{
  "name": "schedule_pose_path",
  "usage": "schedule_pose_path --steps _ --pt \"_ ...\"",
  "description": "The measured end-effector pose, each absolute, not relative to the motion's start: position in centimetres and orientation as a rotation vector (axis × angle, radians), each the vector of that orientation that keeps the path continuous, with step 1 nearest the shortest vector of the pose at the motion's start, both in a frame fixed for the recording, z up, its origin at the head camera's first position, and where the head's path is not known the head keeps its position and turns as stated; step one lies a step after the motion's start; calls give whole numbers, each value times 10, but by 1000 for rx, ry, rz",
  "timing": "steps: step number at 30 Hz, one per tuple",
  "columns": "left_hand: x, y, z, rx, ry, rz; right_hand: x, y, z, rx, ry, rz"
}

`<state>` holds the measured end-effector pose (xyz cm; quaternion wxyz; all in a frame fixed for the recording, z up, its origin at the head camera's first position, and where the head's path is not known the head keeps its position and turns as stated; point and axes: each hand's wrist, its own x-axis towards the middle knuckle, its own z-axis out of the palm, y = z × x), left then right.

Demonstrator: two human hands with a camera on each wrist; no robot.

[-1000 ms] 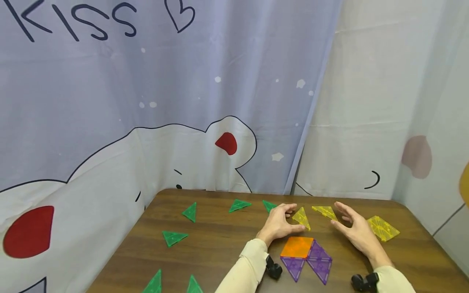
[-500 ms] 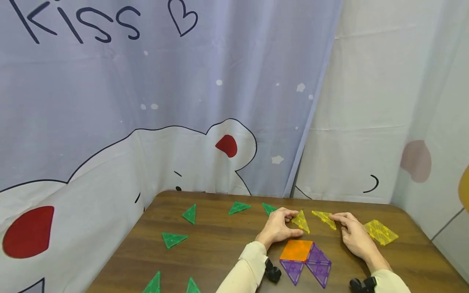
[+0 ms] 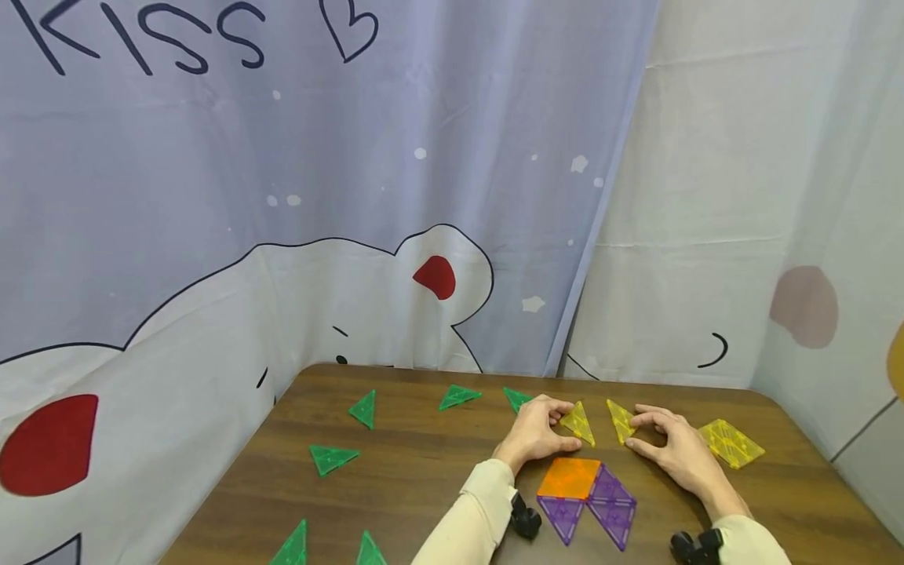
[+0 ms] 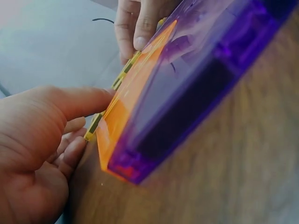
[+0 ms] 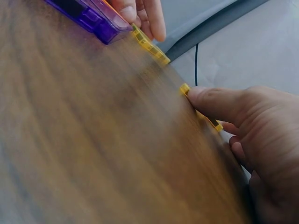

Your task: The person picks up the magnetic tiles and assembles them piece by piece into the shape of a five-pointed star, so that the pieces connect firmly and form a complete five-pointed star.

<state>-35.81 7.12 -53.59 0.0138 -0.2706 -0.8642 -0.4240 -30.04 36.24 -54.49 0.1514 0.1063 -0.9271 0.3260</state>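
Observation:
In the head view my left hand (image 3: 534,430) has its thumb and fingers at a small translucent yellow triangular magnetic tile (image 3: 579,424), pinching it from the left. My right hand (image 3: 678,450) pinches a second yellow triangular tile (image 3: 621,421) between thumb and fingers. The two tiles lie on the table a short gap apart. In the left wrist view the thumb (image 4: 88,101) covers part of its tile's edge. The right wrist view has that hand's thumb (image 5: 215,101) on the near edge of the other tile.
Just in front of the hands lie an orange square tile (image 3: 568,478) and purple triangular tiles (image 3: 613,502), edge to edge. A yellow tile group (image 3: 730,444) is at the right. Several green triangles (image 3: 332,459) are spread over the table's left side. Curtains (image 3: 438,157) hang behind.
My right hand has closed on the right yellow tile, which has turned and shifted slightly left. My left hand has stayed at its tile almost unmoved.

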Motion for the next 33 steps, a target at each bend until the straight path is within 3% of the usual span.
schedule_pose_path --steps 33 --pt "-354 91 -537 -778 -2726 -1097 -302 335 -543 413 -2647 923"
